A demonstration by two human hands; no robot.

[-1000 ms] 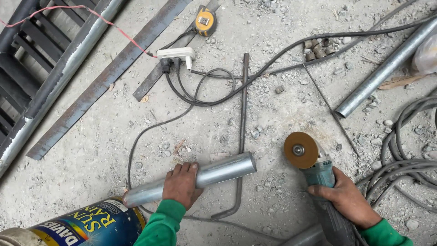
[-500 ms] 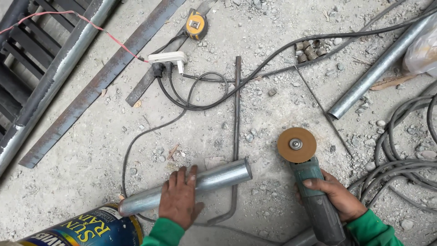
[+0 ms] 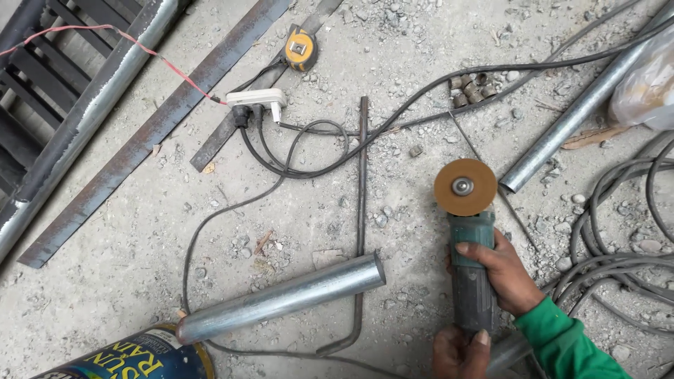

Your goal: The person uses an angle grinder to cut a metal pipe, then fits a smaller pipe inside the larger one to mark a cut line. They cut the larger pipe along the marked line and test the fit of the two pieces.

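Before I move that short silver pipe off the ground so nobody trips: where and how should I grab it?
Probably grip the short silver pipe around its bare middle, coming down from above with fingers wrapped across it. It lies flat on the concrete floor; its lower-left end rests by a paint can and its right end crosses a bent rod.

yellow tape measure (image 3: 300, 48), white power strip (image 3: 257, 100), flat rusty bar (image 3: 151, 132), paint can (image 3: 133, 358).
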